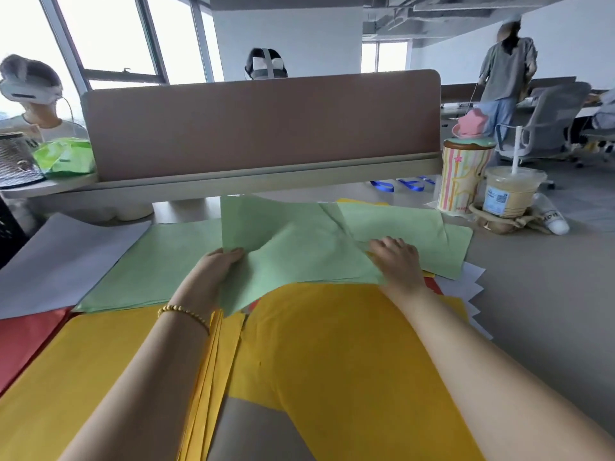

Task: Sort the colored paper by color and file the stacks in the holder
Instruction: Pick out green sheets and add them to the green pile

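Observation:
Colored paper covers the desk. My left hand (216, 264) grips the left edge of a green sheet (299, 247) that is lifted and bent upward. My right hand (396, 257) presses on the right part of that sheet, over more green sheets (416, 224). Another green sheet (156, 264) lies flat to the left. Yellow sheets (332, 344) lie near me under both forearms, with a yellow stack (83, 361) at the left. Red paper (23, 337) shows at the far left and white sheets (60, 257) lie behind it. No holder is visible.
A brown desk divider (259, 128) stands behind the paper. A striped cup (462, 178) and an iced drink with a straw (509, 194) stand at the back right. White sheet corners (466, 287) stick out at the right. Other people sit and stand beyond the divider.

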The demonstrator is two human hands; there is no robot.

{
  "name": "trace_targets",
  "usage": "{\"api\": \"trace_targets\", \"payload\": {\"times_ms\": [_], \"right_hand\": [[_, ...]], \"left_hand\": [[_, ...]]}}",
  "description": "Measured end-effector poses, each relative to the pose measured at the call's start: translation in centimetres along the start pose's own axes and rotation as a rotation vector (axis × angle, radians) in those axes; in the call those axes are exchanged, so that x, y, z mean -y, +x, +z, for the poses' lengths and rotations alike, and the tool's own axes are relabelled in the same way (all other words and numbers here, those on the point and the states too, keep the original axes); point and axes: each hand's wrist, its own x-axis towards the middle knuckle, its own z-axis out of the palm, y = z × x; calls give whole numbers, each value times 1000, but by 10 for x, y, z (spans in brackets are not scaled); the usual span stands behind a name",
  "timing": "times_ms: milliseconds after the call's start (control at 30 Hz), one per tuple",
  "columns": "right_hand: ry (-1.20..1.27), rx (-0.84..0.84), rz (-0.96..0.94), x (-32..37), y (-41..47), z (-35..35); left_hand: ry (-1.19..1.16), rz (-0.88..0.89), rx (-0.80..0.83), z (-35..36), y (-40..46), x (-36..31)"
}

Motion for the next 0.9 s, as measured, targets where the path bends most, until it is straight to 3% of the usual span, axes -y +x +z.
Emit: {"api": "trace_targets", "payload": {"times_ms": [167, 300, 400, 500, 600, 733, 900], "right_hand": [[-27, 250, 48, -1, 39, 8], [41, 394, 57, 4, 64, 7], [415, 402, 159, 14, 70, 7], [978, 349, 401, 29, 74, 12], [771, 327, 482, 37, 78, 5], [456, 65, 369, 22, 72, 3], [464, -154, 340, 5, 66, -6]], "left_hand": [[-71, 34, -108, 29, 17, 25], [-345, 126, -175, 27, 31, 27], [-375, 105, -176, 24, 36, 28], [-309, 30, -185, 22, 41, 33], [-314, -23, -174, 18, 43, 34], [-390, -47, -147, 12, 42, 32], [-359, -68, -73, 18, 29, 23]]}}
